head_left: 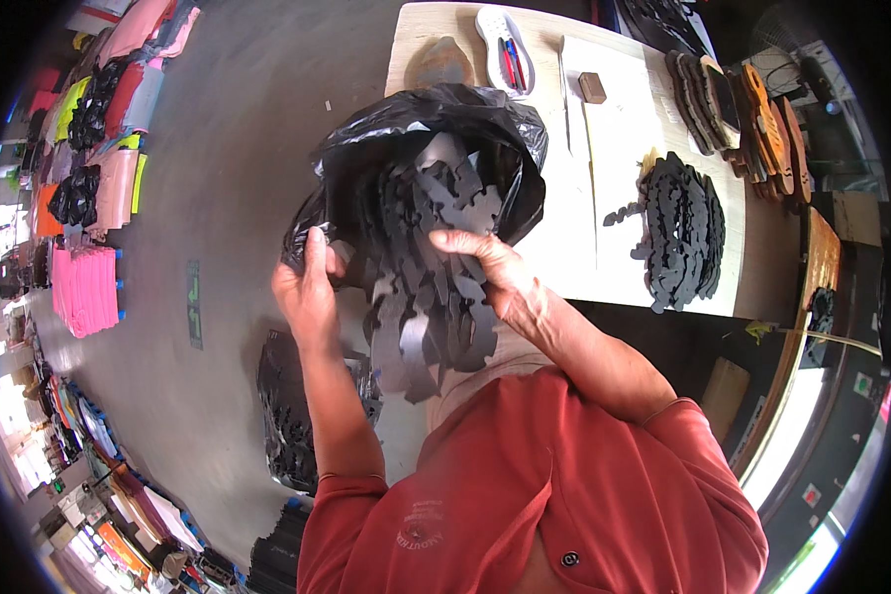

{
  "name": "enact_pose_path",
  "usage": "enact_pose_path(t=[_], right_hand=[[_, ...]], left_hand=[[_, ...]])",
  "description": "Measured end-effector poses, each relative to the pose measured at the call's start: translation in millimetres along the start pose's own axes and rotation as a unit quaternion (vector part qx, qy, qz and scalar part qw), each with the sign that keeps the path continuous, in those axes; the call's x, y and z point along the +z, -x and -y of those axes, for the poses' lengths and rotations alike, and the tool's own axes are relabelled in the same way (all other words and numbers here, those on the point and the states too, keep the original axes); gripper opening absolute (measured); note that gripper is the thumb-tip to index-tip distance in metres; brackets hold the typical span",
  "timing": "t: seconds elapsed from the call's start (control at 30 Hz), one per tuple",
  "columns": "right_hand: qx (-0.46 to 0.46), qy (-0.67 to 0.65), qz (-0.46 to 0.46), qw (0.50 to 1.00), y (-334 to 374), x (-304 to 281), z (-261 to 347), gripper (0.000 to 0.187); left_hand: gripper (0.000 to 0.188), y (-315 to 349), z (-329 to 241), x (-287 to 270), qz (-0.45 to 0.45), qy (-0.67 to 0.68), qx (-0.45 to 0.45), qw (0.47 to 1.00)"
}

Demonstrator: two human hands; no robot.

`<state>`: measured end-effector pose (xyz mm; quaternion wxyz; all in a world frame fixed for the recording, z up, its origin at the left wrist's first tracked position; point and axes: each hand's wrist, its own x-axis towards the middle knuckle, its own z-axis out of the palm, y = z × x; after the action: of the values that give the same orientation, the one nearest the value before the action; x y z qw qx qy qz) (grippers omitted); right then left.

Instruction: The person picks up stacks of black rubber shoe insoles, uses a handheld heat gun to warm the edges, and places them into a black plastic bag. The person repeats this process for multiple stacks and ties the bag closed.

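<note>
Room: we've grey flr (228, 396) and 1 pale table (431, 25), w/ 1 blk bag (436, 104), mouth open, in front of the table's L side. Our L hand (310, 292) pinches the bag's rim; our R hand (505, 272) grips blk pcs (416, 337), too overlapped to count, part in bag, part out toward us. On table: 1 dark stack (683, 233), 1 white tray (491, 30), 1 brown block (592, 87).
</note>
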<state>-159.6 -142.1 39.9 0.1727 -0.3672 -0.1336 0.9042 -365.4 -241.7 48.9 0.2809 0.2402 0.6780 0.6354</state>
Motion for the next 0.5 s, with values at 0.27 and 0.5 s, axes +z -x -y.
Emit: enact_pose_path(t=[0.27,0.5], right_hand=[[-0.069,0.008,-0.089,0.994,-23.9,-10.1,31.4,0.065],[-0.160,-0.041,-0.059,0.984,-43.6,-14.0,54.6,0.037]], left_hand=[[0.017,28.2,-13.1,5.4,-0.019,0.030,-0.050,0.998],[0.024,52.5,-1.7,-0.4,0.087,-0.039,-0.122,0.988]])
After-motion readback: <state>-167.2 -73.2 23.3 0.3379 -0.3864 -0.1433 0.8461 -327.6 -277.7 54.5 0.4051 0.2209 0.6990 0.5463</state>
